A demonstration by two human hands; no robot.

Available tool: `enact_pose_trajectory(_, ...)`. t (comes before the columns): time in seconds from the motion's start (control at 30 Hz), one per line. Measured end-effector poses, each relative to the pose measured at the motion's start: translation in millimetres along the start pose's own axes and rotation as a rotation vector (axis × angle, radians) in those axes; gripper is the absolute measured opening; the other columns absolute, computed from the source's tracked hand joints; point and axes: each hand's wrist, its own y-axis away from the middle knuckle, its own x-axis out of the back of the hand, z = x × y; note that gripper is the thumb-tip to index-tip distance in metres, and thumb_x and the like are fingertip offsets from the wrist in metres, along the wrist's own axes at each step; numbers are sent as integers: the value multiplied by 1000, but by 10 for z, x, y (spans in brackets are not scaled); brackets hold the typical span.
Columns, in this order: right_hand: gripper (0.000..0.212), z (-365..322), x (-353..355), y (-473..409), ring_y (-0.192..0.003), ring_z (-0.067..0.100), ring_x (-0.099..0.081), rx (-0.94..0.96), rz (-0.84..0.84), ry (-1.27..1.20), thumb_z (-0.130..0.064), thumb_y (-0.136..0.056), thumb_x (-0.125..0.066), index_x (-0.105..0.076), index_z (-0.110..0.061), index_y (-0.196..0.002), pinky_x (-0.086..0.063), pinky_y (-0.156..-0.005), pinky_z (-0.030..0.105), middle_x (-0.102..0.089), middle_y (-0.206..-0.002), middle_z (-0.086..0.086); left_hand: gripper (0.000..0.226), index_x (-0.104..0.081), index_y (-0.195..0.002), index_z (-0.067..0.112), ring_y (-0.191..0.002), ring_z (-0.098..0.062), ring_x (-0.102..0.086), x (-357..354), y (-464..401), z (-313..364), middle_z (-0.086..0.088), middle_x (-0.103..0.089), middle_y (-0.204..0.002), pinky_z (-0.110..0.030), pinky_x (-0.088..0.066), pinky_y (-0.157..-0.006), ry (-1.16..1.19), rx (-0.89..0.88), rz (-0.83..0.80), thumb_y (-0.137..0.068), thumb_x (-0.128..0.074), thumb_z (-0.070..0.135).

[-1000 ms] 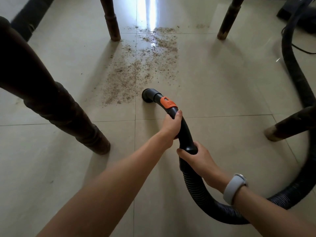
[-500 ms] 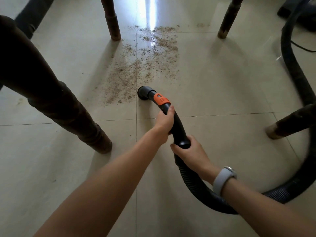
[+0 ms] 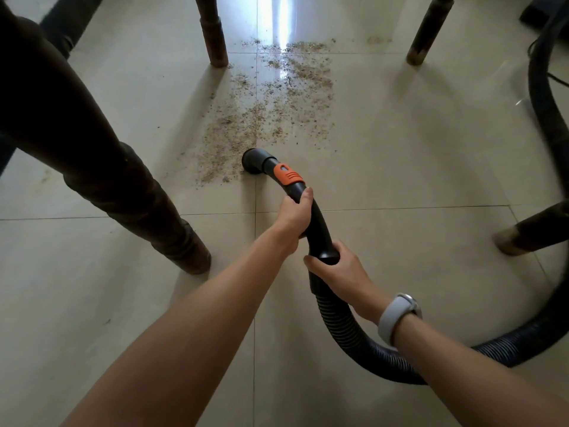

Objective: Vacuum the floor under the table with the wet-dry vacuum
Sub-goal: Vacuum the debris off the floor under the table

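Pale glossy tiled floor (image 3: 400, 167), crossed by thin grout lines, streaked with a bright reflection at the far edge. Scattered over the far middle: a patch of sawdust-like debris (image 3: 271, 112) (thickest near its left, thinning toward the far edge). Planted around it: four dark wooden table legs, near left (image 3: 144, 208), far left (image 3: 214, 35), far right (image 3: 426, 29), near right (image 3: 529, 232). Set mouth-down at the debris's near edge: black vacuum nozzle (image 3: 254, 161). Curving along the right side and near right corner: ribbed black hose (image 3: 508, 348).
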Motion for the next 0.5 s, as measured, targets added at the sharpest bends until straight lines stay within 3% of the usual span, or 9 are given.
enact_pose_trajectory(0.13, 19, 72, 41, 100, -64, 18, -64, 28, -3, 24, -21, -82, -69, -52, -17, -90, -53, -61, 33, -61, -75, 3, 41, -40, -129, 8, -100, -25, -54, 11, 91, -85, -11, -55, -115, -38, -50, -86, 5, 15, -11, -99, -42, 35)
enact_pose_trajectory(0.23, 17, 112, 80, 172, -64, 19, -63, 20, -18, 6, -19, -83, -68, -52, -17, -89, -52, -56, 29, -61, -76, 5, 41, -41, -129, 8, -100, -25, -54, -36, 169, -142, -9, -54, -110, -40, -49, -90, 11, 14, 5, -99, -42, 36)
enact_pose_trajectory(0.33, 18, 183, 130, 211, -73, 30, -66, -15, -56, -12, -20, -82, -69, -53, -16, -90, -55, -69, 44, -64, -81, 14, 42, -39, -130, 8, -98, -25, -53, -104, 231, -191, -8, -52, -108, -42, -48, -94, -8, 17, 38, -99, -42, 36)
enact_pose_trajectory(0.5, 17, 221, 142, 223, -75, 33, -65, -38, -71, -59, -16, -83, -67, -53, -13, -92, -55, -71, 45, -64, -84, 19, 46, -35, -134, 8, -111, -31, -54, -136, 263, -211, -15, -52, -124, -43, -48, -95, -42, 37, 70, -99, -42, 35)
